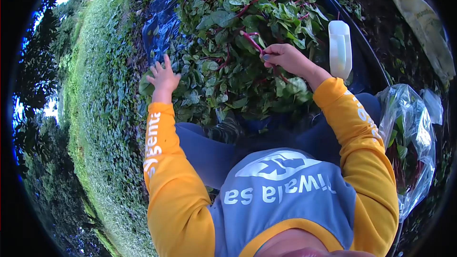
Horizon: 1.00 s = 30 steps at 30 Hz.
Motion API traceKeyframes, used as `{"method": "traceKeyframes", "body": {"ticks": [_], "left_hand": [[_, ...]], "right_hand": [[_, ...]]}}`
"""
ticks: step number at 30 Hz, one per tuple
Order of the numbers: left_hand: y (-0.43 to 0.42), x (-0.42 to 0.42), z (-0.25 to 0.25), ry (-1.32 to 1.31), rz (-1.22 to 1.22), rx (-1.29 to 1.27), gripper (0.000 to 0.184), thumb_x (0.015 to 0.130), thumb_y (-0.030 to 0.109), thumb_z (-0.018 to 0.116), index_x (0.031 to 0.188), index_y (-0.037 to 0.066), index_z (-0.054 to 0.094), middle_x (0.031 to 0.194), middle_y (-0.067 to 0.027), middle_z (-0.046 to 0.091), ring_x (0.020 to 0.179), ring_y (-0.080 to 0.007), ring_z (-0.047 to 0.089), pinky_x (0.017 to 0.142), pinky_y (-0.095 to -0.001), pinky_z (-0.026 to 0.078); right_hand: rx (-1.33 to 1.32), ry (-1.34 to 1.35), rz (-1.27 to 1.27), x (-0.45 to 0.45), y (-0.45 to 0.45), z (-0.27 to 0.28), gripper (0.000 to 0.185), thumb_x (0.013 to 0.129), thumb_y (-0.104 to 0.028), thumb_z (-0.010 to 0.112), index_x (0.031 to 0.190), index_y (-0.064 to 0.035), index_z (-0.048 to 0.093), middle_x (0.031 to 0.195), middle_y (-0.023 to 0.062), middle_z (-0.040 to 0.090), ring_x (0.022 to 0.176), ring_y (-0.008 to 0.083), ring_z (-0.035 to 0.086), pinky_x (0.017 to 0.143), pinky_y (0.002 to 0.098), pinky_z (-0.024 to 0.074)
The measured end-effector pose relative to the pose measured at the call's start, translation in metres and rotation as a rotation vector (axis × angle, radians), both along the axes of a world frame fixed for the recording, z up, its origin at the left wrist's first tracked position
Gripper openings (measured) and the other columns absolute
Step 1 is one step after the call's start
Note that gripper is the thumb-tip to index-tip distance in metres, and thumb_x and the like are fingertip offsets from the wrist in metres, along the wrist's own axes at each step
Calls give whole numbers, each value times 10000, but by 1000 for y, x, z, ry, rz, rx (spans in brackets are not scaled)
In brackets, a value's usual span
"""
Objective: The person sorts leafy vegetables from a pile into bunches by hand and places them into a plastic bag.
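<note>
A large heap of leafy greens with reddish-purple stems (228, 19) lies in front of my legs. My right hand (285, 59) is closed in a pinch around a purple-red leafy stem (253, 42), its cut end pointing up and left over the heap. Leaves hang below that hand. At the heap's left edge, my left hand (164, 78) is held with its fingers spread and nothing in it. Blue plastic sheeting (161, 21) shows just beyond its fingertips.
A white plastic container (340, 50) with a cut-open side is right of my right hand. Farther right are a clear plastic bag (419, 133) with greens inside and a pale sack (419, 14). Low green plants (109, 90) cover the ground at left.
</note>
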<state>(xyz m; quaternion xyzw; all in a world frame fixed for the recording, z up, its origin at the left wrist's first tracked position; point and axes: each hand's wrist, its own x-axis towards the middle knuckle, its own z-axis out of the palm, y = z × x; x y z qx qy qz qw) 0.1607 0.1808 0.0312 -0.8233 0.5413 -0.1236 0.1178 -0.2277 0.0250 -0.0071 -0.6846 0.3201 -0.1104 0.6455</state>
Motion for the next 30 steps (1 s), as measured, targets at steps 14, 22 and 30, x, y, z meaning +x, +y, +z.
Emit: {"method": "traceKeyframes", "body": {"ticks": [14,22,30], "left_hand": [[-26,-204,-69,1438,-183,-249,339,968,126,592,1287,21,641,1035,-134,691,857,-180,658,775,-314,527],[-7,-170,-42,501,-580,-644,286,902,82,679,1186,87,712,1035,-130,682,970,-337,640,851,-422,508],[-1,-235,-51,776,-678,-647,327,850,214,771,1104,42,660,1146,-140,640,1069,-354,621,969,-456,500]], "right_hand": [[-844,308,-215,-2,14,24,171,853,-210,733,1009,-140,733,954,59,709,879,322,661,826,419,521],[-888,221,72,4,20,-16,215,888,-267,698,1051,-129,724,876,107,702,844,315,659,892,458,477],[334,-9,-258,14,14,-29,238,1025,-160,595,1194,-7,663,1007,22,688,924,119,644,823,289,529]]}}
